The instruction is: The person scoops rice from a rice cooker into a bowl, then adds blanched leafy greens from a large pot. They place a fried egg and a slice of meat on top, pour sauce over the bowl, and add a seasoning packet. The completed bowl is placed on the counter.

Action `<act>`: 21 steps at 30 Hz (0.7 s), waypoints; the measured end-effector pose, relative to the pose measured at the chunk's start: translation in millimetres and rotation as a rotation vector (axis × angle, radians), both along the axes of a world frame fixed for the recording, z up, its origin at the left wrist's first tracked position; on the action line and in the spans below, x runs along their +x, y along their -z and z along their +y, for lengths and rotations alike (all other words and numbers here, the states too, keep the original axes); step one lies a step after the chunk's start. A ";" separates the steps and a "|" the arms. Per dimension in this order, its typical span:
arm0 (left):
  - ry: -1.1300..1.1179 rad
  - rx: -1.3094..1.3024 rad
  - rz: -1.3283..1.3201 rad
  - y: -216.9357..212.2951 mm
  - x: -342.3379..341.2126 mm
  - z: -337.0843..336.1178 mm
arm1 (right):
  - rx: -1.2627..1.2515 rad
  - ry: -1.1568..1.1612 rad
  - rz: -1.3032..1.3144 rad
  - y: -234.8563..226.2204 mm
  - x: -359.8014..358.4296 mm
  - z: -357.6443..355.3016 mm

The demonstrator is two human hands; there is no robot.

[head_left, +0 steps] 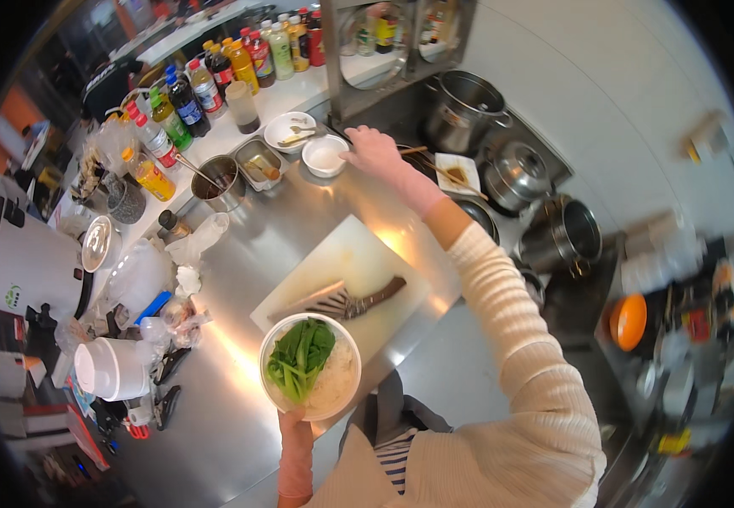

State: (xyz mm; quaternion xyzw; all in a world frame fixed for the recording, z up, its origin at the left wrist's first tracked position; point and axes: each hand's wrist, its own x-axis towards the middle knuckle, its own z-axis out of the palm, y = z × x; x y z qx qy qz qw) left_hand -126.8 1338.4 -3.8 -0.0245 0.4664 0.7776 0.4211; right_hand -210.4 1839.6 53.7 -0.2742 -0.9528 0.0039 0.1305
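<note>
1. Over at the person's far left, a boxy grey-white appliance with a black edge [33, 254] and a round white plastic tub [113, 370] crowd that side, amid clutter I can't sort out from here.
2. Next, colourful plastic bottles [240, 63] line the white ledge. Below them are a round steel pot [230, 199] with a long handle [198, 172] poking out and a rectangular steel tray [259, 163].
3. The left hand [294, 421] grips a large round white bowl [356, 375], thumb at the rim, other fingers hidden from me. The bowl sits over the near corner of the board, though I can't tell whether they touch. Its filling looks well along: leafy greens [299, 360] already lie beside a pale food [337, 377]. What else is left to add, I can't judge.
4. Beyond, a white bowl [275, 127] with metal spoons [299, 134] stands just beside a small round white bowl [326, 168], hemming it in; the small one rests on the steel counter [198, 432], not lifted.
5. Between the hands, a knife with a dark handle [384, 293] lies on the white rectangular cutting board [346, 245], unheld.
6. The right hand [377, 154] reaches to the small bowl, fingers parted and outstretched; contact is unclear.
7. Past that forearm, thin wooden sticks [463, 186], a tall steel stockpot [452, 127] and a lidded steel pot [515, 165] crowd the right.
</note>
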 end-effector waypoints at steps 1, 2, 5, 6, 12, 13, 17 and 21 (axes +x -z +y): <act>-0.043 -0.014 -0.029 1.2 5.1 14.9 | -0.020 -0.005 -0.033 8.4 -29.9 16.8; -0.073 -0.028 -0.045 2.3 8.0 30.4 | -0.040 -0.001 -0.063 17.6 -57.6 30.9; -0.145 -0.062 -0.069 4.3 13.5 67.7 | -0.082 0.044 -0.167 48.9 -120.6 58.3; -0.163 -0.075 -0.072 4.5 14.7 77.3 | -0.098 0.047 -0.205 59.4 -132.4 65.8; -0.250 -0.113 -0.075 -0.2 28.6 110.6 | -0.150 -0.015 -0.255 67.5 -155.9 79.8; -0.256 -0.115 -0.067 -2.0 32.5 115.7 | -0.132 -0.070 -0.193 55.6 -147.9 82.8; -0.253 -0.132 -0.042 -8.5 48.9 133.7 | -0.257 -0.124 -0.069 -1.6 -32.8 114.2; -0.220 -0.174 -0.001 -12.8 73.5 180.4 | -0.449 0.090 0.218 -19.5 191.7 188.0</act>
